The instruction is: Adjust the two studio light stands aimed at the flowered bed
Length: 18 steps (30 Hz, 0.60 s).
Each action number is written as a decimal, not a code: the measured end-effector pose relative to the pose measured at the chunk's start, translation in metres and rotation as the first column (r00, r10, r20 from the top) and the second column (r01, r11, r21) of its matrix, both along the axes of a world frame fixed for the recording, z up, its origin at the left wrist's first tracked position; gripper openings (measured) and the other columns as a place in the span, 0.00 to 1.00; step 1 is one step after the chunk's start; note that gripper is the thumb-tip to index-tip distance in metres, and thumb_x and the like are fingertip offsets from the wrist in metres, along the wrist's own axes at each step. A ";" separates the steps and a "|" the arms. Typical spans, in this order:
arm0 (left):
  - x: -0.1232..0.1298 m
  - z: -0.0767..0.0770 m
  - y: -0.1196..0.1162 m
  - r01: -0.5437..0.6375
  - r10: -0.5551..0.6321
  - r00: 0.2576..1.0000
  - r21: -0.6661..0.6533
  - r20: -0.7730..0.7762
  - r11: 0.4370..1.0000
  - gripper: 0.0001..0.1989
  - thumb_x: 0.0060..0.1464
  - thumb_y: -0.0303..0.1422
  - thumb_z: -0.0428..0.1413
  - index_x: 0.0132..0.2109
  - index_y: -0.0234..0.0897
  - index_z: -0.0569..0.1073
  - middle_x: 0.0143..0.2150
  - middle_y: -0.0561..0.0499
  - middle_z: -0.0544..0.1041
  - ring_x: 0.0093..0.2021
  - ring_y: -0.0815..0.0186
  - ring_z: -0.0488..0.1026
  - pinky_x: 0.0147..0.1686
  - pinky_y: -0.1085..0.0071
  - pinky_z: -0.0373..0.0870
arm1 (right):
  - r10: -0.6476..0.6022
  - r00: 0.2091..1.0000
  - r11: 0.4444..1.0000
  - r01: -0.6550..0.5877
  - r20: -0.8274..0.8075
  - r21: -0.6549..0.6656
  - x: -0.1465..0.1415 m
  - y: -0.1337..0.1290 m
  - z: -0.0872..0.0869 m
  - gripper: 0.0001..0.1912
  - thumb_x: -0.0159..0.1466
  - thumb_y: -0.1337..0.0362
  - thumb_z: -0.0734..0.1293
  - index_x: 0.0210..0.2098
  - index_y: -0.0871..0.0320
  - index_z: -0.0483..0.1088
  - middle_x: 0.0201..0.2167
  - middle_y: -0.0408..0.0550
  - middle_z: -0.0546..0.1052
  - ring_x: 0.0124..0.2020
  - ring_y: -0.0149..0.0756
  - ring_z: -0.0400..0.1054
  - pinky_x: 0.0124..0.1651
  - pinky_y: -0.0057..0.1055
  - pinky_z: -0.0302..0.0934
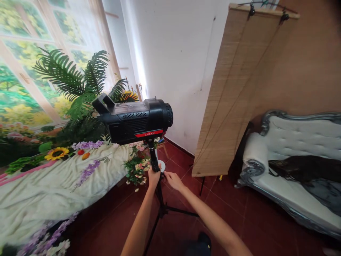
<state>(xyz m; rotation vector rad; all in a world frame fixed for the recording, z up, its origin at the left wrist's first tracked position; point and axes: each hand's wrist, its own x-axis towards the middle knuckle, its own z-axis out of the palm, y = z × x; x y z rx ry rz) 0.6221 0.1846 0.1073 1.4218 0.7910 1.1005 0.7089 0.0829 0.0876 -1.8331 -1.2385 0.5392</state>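
Observation:
A black studio light (pixel 133 119) with a red stripe and a top handle sits on a black light stand (pixel 159 193). My left hand (pixel 153 176) is wrapped round the stand's pole below the light. Close beside it, my right hand (pixel 172 180) has its fingers pinched at the pole's side, by a small dark knob; the fingertips partly hide what they grip. The stand's legs are spread on the red tiled floor (pixel 226 206). Behind the hands, part of a white round thing (pixel 162 166) shows.
To the left lies a cream cloth-draped surface (pixel 106 170) with a sunflower (pixel 57 153) and purple flowers. A palm plant (pixel 80 78) rises behind it. On the right hang a bamboo blind (pixel 226 92) and, beyond it, a white tufted sofa (pixel 301 133) with dark clothing. My shoe (pixel 204 241) is near the stand.

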 end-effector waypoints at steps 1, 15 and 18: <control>-0.002 0.002 0.000 0.028 -0.028 1.000 0.004 -0.007 1.000 0.20 0.42 0.47 0.61 0.24 0.33 0.70 0.19 0.53 0.69 0.19 0.71 0.65 0.20 0.75 0.63 | -0.005 0.997 1.000 0.004 -0.072 -0.021 -0.001 0.003 0.000 0.33 0.67 0.45 0.48 0.20 0.57 0.68 0.20 0.46 0.74 0.28 0.35 0.70 0.38 0.28 0.59; -0.004 -0.005 0.008 0.076 -0.064 0.994 0.137 -0.089 0.988 0.20 0.46 0.49 0.57 0.22 0.36 0.69 0.20 0.51 0.70 0.22 0.67 0.68 0.24 0.73 0.65 | -0.121 0.557 0.975 -0.090 -0.821 -0.205 -0.007 0.014 0.012 0.26 0.69 0.54 0.47 0.20 0.57 0.58 0.12 0.40 0.65 0.10 0.24 0.49 0.16 0.21 0.42; -0.003 -0.009 0.008 0.035 -0.025 0.997 0.150 -0.071 0.988 0.19 0.46 0.49 0.57 0.25 0.36 0.69 0.21 0.51 0.71 0.22 0.66 0.69 0.23 0.72 0.65 | -0.147 0.887 0.986 0.096 -0.438 -0.136 -0.014 0.007 0.009 0.25 0.68 0.50 0.49 0.28 0.58 0.65 0.19 0.44 0.72 0.18 0.28 0.62 0.22 0.23 0.52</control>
